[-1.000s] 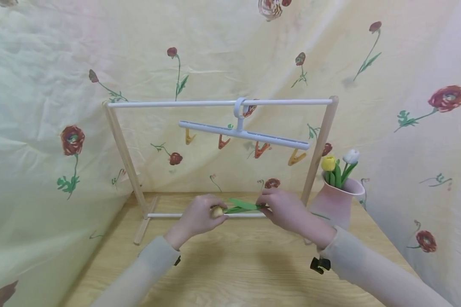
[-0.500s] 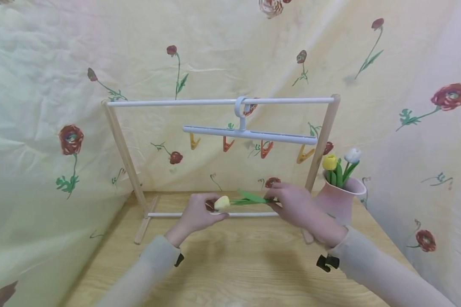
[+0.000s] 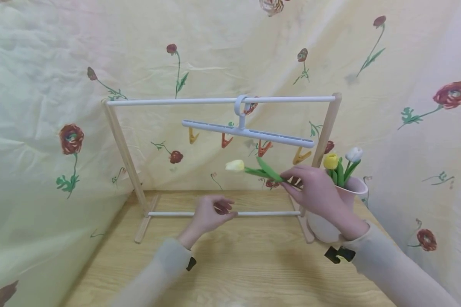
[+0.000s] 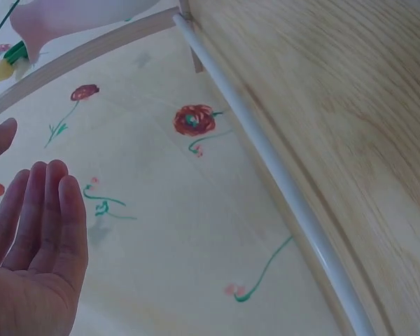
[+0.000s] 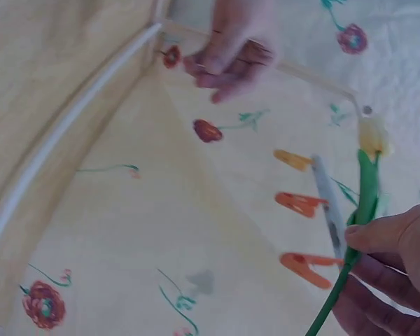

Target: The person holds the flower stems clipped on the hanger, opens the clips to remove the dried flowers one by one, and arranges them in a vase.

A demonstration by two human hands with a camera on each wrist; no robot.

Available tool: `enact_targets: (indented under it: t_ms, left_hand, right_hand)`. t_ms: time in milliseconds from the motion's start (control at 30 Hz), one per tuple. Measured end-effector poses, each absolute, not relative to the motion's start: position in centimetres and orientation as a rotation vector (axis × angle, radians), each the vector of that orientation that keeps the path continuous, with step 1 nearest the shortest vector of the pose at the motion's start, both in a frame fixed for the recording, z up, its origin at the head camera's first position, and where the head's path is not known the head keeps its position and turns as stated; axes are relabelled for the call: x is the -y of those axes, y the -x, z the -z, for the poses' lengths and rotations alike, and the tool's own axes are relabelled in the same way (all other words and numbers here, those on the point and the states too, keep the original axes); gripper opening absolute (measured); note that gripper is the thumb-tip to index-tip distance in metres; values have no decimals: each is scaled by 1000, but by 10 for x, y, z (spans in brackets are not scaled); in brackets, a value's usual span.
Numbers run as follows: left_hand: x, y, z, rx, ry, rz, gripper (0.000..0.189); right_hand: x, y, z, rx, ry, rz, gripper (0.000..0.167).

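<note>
My right hand (image 3: 315,187) pinches the green stem of a pale yellow tulip (image 3: 235,165) between thumb and fingers, the bloom pointing left. In the right wrist view the tulip's leaf (image 5: 367,189) rises above the thumb. My left hand (image 3: 211,213) is lower and to the left, apart from the tulip, its fingers relaxed with nothing in them. The left wrist view shows that hand (image 4: 38,245) with fingers extended. Behind and above the tulip hangs a pale blue hanger (image 3: 246,133) bearing orange clips (image 3: 264,148) and yellow clips (image 3: 301,156).
A rack with a white top rod (image 3: 176,102) and wooden posts (image 3: 124,157) stands on the wooden table (image 3: 238,273). At the right is a pink vase (image 3: 347,196) holding a yellow tulip (image 3: 331,161) and a white tulip (image 3: 354,154). Flower-printed cloth (image 3: 223,55) surrounds the table.
My left hand has let go of the bloom end. My right hand has lifted the tulip up and to the right, near the hanger. The hanger has swung slightly.
</note>
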State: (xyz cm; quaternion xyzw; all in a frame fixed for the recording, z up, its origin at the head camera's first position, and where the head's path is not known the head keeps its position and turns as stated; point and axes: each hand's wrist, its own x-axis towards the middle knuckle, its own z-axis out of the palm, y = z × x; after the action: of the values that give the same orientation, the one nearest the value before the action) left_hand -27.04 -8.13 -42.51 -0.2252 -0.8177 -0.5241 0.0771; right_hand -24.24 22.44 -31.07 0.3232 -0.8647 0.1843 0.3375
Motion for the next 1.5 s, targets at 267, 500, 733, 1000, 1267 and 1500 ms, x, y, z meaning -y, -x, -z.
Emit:
enact_targets:
  t_ms: [267,500,733,1000,1267,1500]
  left_hand:
    - [57,272,427,2403,715,1634,26]
    - [34,268,431,2400,743,1740,25]
    - [10,263,432,2354,738,1883,25]
    - [-18,257,435,2315,748,1962,28]
    - [-44,254,437,2297,745,1998,32]
    - [-63,254,437,2295,769,1958,28]
  right_hand:
    - [-242,239,287,2110,-727,-684,23]
    - [-257,238,276,2024,-639,-768,22]
    - [-269,239,269,1920,-537,-823,25]
    - [-281,240,264,1882,-455,-877,23]
    - [-291,244,270,1909,-366,-893,21]
    - [-300,245,270,1932,-260,-934,22]
